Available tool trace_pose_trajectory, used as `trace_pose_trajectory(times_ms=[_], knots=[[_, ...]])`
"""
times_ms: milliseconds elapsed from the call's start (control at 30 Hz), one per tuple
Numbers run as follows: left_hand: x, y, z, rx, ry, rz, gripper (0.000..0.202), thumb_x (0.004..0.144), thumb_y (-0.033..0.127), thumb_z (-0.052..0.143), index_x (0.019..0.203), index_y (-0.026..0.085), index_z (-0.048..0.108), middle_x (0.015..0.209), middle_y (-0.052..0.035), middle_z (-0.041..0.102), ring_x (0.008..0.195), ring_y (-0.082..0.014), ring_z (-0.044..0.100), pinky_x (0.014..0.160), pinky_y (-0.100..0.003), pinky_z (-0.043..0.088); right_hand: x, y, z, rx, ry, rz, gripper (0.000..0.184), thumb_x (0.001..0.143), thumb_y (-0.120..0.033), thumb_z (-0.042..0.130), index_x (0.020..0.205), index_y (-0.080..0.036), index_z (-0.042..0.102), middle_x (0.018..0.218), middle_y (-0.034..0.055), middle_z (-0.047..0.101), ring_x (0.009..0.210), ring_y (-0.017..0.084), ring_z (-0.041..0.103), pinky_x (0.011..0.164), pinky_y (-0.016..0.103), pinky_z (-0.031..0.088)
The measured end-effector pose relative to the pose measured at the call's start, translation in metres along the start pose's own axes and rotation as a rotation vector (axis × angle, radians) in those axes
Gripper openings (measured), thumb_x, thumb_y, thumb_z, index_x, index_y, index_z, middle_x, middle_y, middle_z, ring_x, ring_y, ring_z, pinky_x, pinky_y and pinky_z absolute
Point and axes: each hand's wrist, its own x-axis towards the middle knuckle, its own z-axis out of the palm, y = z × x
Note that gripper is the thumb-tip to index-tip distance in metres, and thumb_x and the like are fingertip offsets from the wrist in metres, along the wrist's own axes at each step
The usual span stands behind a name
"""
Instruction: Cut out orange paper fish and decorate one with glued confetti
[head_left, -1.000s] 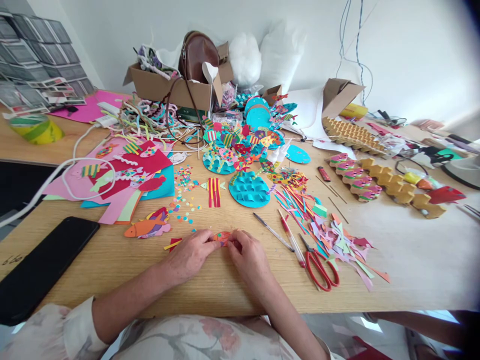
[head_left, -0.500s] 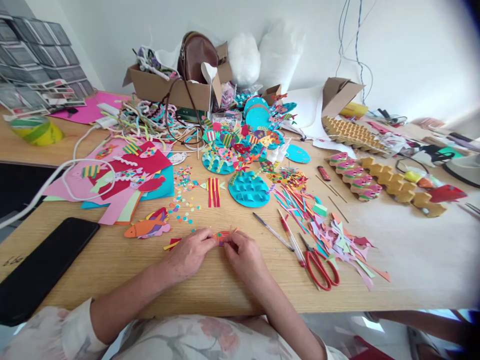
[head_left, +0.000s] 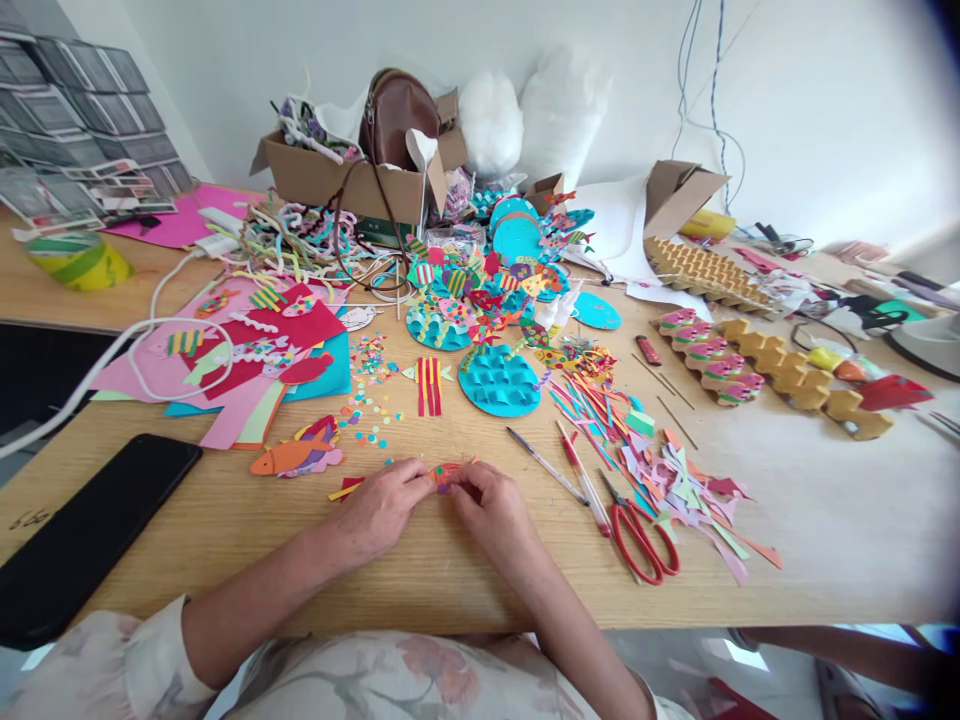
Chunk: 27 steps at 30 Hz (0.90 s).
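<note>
Between my two hands is a small orange-red paper fish (head_left: 444,475) with coloured dots, partly covered by the fingers. My left hand (head_left: 390,502) pinches its left end, while the fingertips of my right hand (head_left: 491,500) press on its right side. Red and yellow paper strips (head_left: 346,488) stick out beside my left hand. Farther left lies a pile of cut paper fish, an orange fish (head_left: 279,459) on top. Beyond my hands are a red-and-yellow striped paper fish (head_left: 430,387) and a round blue paper piece (head_left: 499,382) with raised loops. Small paper dots (head_left: 367,425) are scattered nearby.
To the right lie a pen (head_left: 547,465), a red-and-white pen (head_left: 583,478), red-handled scissors (head_left: 643,540) and paper scraps (head_left: 694,490). A black phone (head_left: 94,540) rests at left. Egg-carton strips (head_left: 795,370), coloured sheets (head_left: 315,375) and a cardboard box (head_left: 345,185) stand farther back.
The view has shifted very slightly. Both hands stay on the fish in nearly the same place, and a bit more of its dotted surface shows between the fingers.
</note>
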Motion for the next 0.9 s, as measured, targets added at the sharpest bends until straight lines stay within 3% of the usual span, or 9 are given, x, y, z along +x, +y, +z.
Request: trace_pose_trajectory(times_ms=[733, 833, 900], knots=[[-0.0007, 0.0013, -0.0010, 0.010, -0.003, -0.005, 0.036, 0.081, 0.000, 0.032, 0.097, 0.018, 0.058, 0.096, -0.0050, 0.056, 0.091, -0.0166, 0.054, 0.081, -0.029, 0.046, 0.0018, -0.0022, 0.0017, -0.031, -0.017, 0.002, 0.021, 0.075, -0.004, 0.050, 0.075, -0.015, 0.068, 0.078, 0.0063, 0.069, 0.073, 0.016, 0.061, 0.069, 0.023, 0.043], [-0.0003, 0.0014, -0.0005, -0.057, 0.007, -0.014, 0.035, 0.080, 0.000, 0.033, 0.096, 0.018, 0.059, 0.097, -0.0060, 0.057, 0.091, -0.0174, 0.054, 0.082, -0.030, 0.046, 0.0017, -0.0012, 0.0006, -0.028, 0.003, 0.010, 0.021, 0.076, -0.005, 0.049, 0.078, -0.015, 0.068, 0.079, 0.0059, 0.068, 0.074, 0.015, 0.061, 0.068, 0.023, 0.043], [0.0012, 0.0018, -0.0017, -0.220, 0.036, -0.074, 0.032, 0.077, 0.001, 0.037, 0.090, 0.018, 0.061, 0.095, -0.0055, 0.058, 0.091, -0.0181, 0.054, 0.082, -0.032, 0.044, 0.0014, -0.0005, 0.0011, -0.027, 0.003, 0.011, 0.022, 0.076, -0.004, 0.049, 0.078, -0.016, 0.068, 0.079, 0.0054, 0.068, 0.074, 0.015, 0.060, 0.068, 0.023, 0.043]])
